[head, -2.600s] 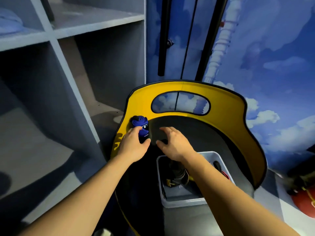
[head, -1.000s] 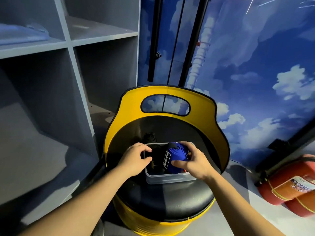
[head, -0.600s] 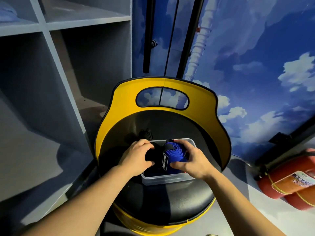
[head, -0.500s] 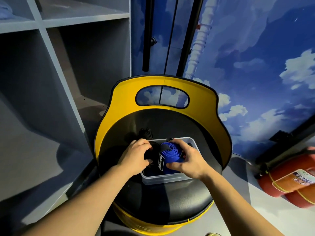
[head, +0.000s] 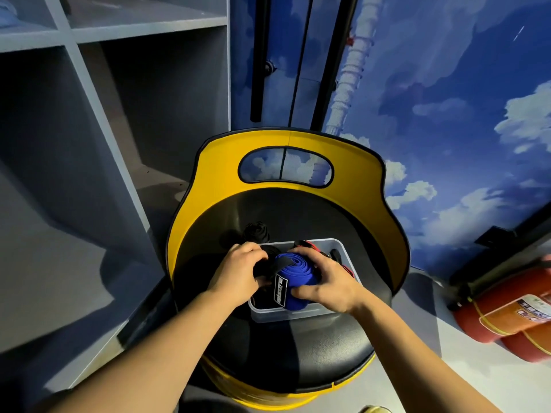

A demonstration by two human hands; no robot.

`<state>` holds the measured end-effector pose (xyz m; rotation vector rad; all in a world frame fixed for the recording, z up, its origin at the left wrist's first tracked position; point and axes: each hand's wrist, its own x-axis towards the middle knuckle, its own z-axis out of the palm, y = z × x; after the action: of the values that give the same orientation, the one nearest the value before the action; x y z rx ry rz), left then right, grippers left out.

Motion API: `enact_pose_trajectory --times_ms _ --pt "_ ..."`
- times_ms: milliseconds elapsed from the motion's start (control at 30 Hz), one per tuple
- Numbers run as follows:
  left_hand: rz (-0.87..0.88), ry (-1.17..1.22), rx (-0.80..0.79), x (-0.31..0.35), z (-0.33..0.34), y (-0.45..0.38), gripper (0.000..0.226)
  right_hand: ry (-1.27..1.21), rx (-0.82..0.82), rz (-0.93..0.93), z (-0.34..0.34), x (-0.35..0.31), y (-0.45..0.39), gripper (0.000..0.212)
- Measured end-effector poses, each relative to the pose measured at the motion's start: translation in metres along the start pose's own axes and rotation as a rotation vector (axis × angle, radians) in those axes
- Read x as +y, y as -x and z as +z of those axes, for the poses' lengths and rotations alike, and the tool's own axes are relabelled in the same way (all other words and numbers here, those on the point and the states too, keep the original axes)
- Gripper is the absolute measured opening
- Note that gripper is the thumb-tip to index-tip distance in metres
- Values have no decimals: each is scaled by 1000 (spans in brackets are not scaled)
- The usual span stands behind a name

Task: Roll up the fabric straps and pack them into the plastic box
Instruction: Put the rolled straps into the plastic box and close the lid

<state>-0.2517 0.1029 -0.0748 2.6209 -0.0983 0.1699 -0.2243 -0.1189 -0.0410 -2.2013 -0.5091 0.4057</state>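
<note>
box [head: 340,245] contents hidden under hands, extinguisher [head: 507,311] cut off

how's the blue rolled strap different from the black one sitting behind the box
The blue rolled strap is in the plastic box, gripped by the right hand; the black rolled strap lies outside it on the seat, untouched. The blue roll looks larger and shows a black label. Both are rolled up.

Your single head camera looks forward and steeply down on the round black-seated yellow barrel chair [head: 286,347] from close above its near edge, facing its backrest.
</note>
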Motion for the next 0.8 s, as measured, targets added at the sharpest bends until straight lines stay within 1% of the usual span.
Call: enact_pose_trajectory --times_ms 100,233,267,333,433,533,633,800 --pt "0 6 -32 -3 -3 0 54 42 10 -56 3 -4 -3 68" --pt "-8 -11 -127 -4 -5 3 78 62 10 -92 3 -5 1 62" --pt "-16 -14 -152 -3 -5 4 83 76 10 -106 5 -5 2 63" --pt "-25 -3 -181 -4 -5 6 89 126 24 -139 10 -5 4 71" --pt "-13 29 -202 -9 -7 7 90 217 51 -188 17 -2 9 77" --pt "7 61 -235 -17 -11 8 88 236 56 -227 19 2 14 79" --pt "26 73 -298 -24 -17 10 93 252 47 -248 19 8 17 81" --pt "-12 50 -416 -26 -21 15 95 245 61 -282 19 10 18 79"
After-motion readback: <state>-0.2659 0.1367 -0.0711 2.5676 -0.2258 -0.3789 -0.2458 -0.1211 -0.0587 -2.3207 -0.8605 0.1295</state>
